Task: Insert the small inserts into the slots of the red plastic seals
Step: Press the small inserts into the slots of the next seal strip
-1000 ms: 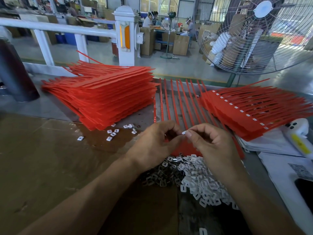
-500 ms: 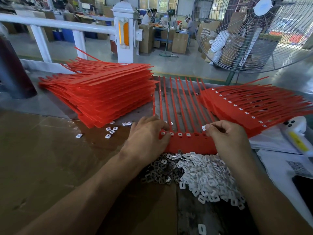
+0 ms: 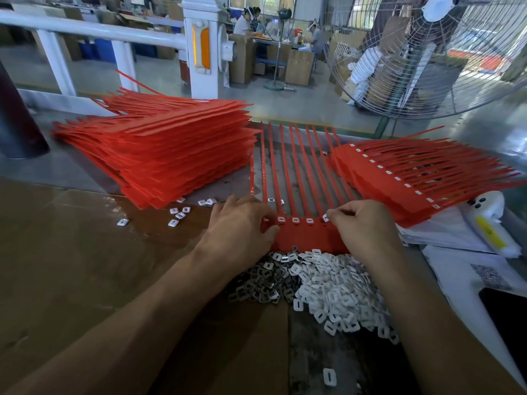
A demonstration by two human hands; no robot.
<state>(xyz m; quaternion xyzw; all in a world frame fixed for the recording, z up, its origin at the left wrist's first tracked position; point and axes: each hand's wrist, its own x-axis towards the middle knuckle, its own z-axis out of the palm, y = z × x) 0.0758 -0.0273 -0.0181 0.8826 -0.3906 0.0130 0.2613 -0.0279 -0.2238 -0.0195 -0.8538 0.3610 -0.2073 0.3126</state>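
Observation:
A red strip of joined plastic seals (image 3: 306, 238) lies flat in front of me, its long tails running away across the table. Three of its slots show white inserts. My left hand (image 3: 242, 229) rests on the strip's left end, thumb and fingers pinching its edge. My right hand (image 3: 362, 226) pinches a small white insert (image 3: 326, 218) at a slot towards the strip's right end. A heap of loose inserts (image 3: 328, 289), grey on the left and white on the right, lies just below the strip.
A tall stack of red seals (image 3: 171, 155) sits at back left, a fanned stack with inserts (image 3: 422, 178) at right. Stray inserts (image 3: 176, 215) dot the brown cardboard. A white handheld device (image 3: 490, 220) lies on papers at right. A large fan (image 3: 427, 52) stands behind.
Both hands came apart from mid-air and dropped onto the strip. The left now holds its left end, the right carried the insert to a slot on the right.

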